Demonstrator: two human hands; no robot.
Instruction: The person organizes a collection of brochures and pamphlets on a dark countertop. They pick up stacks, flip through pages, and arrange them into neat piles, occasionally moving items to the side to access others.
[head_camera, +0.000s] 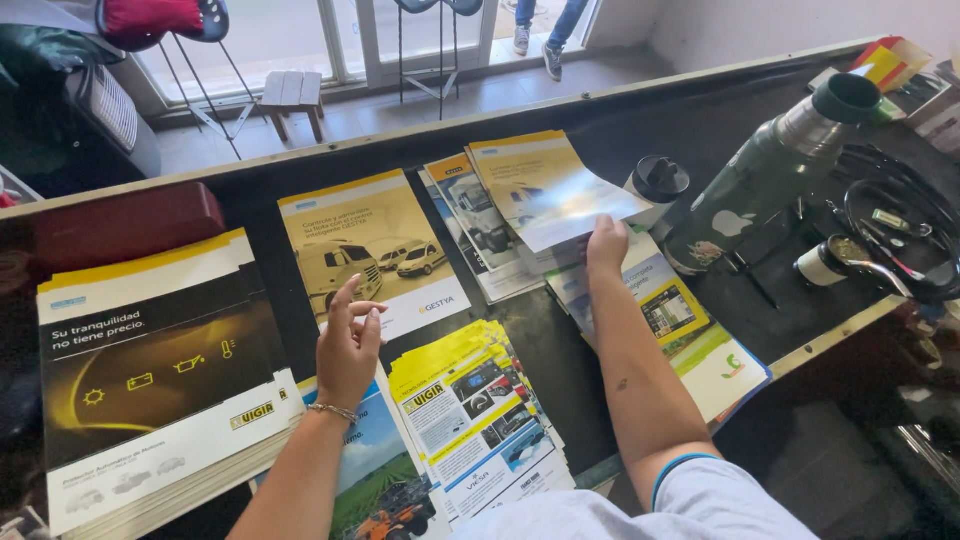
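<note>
Glossy brochures cover a dark tabletop (610, 400). Nearest, a fanned yellow leaflet pile (478, 410) lies between the person's two forearms. The left hand (347, 345) hovers open, fingers spread, holding nothing, just above a yellow van brochure (370, 250). A thick black-and-yellow booklet stack (150, 370) sits to its left. Farther on, the right hand (605, 245) pinches the lower edge of a shiny leaflet (550, 190), lifted off its stack. Beyond stands a tilted green thermos (770, 170).
</note>
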